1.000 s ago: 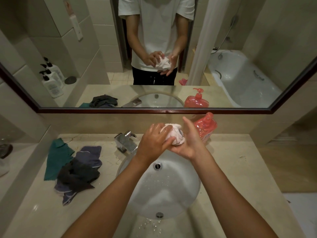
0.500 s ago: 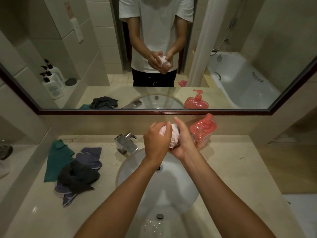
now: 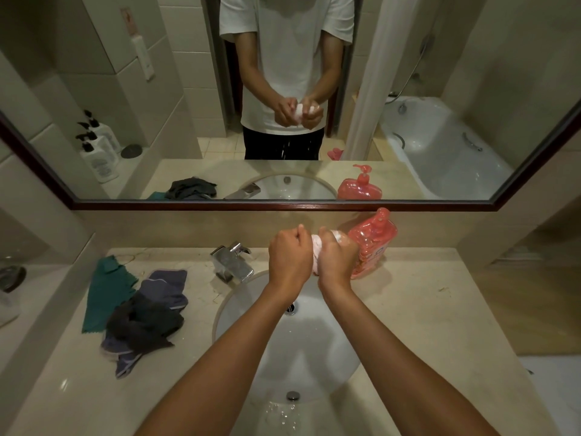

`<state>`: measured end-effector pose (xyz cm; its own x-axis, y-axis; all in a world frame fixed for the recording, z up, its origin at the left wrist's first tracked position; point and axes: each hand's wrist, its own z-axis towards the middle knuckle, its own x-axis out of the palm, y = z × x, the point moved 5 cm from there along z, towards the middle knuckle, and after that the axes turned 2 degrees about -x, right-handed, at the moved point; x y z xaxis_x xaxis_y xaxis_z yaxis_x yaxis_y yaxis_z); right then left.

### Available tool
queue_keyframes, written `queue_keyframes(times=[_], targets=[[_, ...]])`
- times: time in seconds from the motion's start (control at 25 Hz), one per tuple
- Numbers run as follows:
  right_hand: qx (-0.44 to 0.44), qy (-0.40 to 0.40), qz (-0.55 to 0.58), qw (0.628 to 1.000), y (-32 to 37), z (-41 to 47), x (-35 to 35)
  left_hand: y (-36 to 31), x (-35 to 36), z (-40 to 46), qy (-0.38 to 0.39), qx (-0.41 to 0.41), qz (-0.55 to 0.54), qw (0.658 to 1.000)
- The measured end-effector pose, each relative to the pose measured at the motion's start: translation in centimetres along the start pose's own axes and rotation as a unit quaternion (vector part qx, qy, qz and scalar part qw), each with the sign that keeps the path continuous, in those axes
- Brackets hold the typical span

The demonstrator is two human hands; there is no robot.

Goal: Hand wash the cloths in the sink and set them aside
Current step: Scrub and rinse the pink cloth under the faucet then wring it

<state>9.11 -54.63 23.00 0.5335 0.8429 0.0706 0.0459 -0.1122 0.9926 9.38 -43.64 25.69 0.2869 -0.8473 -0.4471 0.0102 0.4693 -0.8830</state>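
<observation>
Item: pink cloth (image 3: 315, 251), wet, rolled tight, held over the sink (image 3: 314, 350) at its back rim, nr the tap (image 3: 232, 262).
L hand (image 3: 290, 259): fist closed round cloth's left end.
R hand (image 3: 335, 258): fist closed round right end; cloth tip pokes out by the soap bottle (image 3: 371, 243).
Step (est.): wringing out. Mirror (image 3: 125, 89) shows drips falling below the fists.
To do well: twist fists opp. ways, keep both over the bowl so drips land inside; re-grip & repeat till drips stop.
Other stock: green cloth (image 3: 105, 291), navy cloth (image 3: 165, 287), black cloth (image 3: 143, 325), heaped on worktop (image 3: 424, 309), left of sink. Washed or not: can't tell.
</observation>
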Motion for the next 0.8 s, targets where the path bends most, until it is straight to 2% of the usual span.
queue_keyframes(times=[0.2,0.4,0.6,0.8], targets=[[-0.160,-0.004,-0.080,0.984,1.1,-0.4,-0.9,1.5,0.9,0.0,0.055,-0.105,-0.019,0.993],[-0.312,0.020,-0.123,0.942,2.6,-0.7,-1.1,1.8,1.4,0.1,0.117,-0.128,-0.089,0.981],[-0.341,0.056,-0.092,0.934,2.9,-1.1,-1.3,2.8,1.7,0.1,0.158,-0.131,-0.138,0.969],[-0.378,0.072,-0.127,0.914,3.2,-1.1,-0.9,2.9,1.8,0.4,0.194,-0.154,-0.188,0.951]])
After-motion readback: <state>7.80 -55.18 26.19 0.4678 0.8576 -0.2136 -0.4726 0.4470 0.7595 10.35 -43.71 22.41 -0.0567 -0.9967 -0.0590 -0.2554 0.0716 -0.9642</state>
